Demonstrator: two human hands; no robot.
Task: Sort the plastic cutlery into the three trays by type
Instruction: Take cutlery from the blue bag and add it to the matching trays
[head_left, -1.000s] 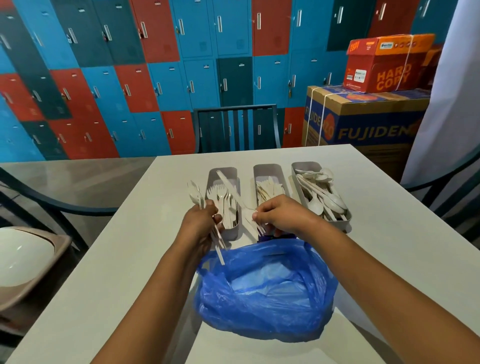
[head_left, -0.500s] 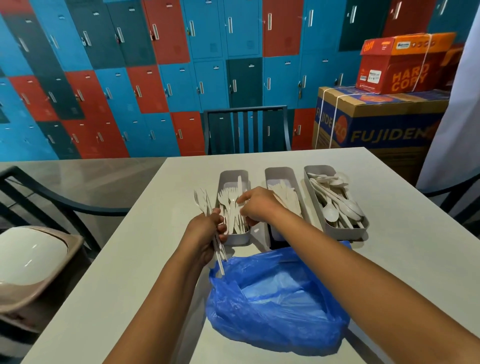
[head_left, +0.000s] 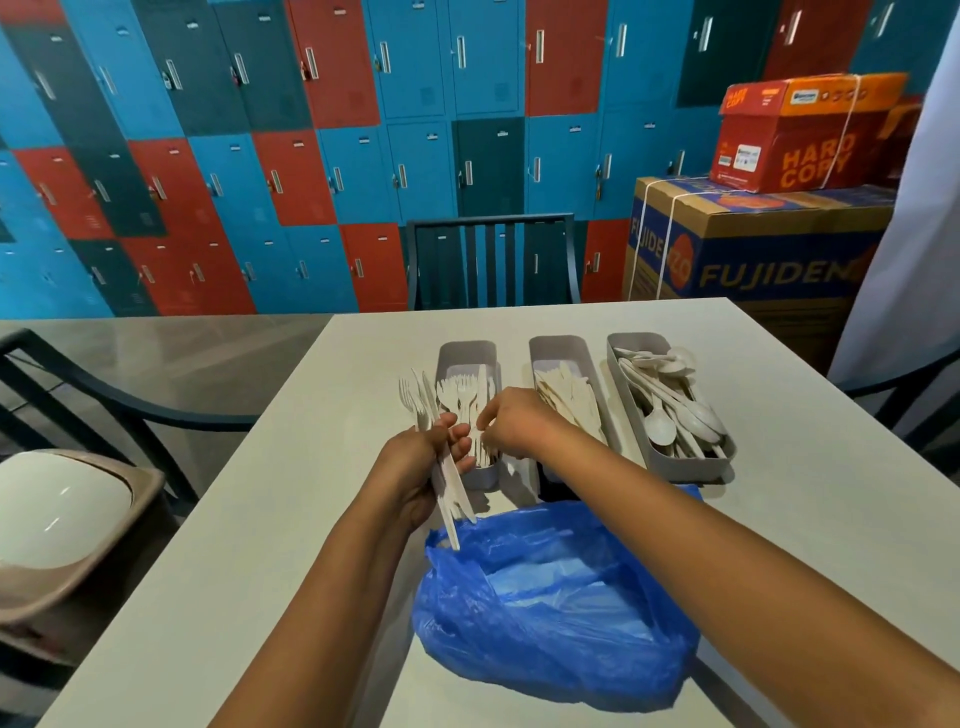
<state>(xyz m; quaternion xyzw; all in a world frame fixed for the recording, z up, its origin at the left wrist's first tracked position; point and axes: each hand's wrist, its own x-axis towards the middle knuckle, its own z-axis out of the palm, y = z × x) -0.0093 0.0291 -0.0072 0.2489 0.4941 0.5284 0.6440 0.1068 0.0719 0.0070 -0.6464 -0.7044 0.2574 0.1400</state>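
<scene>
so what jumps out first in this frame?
The blue plastic bag slumped on the white table nearest the camera. Just behind it, the left hand grips a bundle of white cutlery while the right hand reaches over the fork tray. Behind all that, the lockers.

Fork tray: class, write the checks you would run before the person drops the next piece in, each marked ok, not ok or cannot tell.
1. Left hand grips a bundle: ok.
2. Right hand holds a piece: cannot tell.
3. Fork tray holds forks only: not ok, a knife-like piece lies among them.
4. Room left in the fork tray: ok.
5. Spoon tray holds spoons: ok.
6. Bag empty: cannot tell.
</scene>
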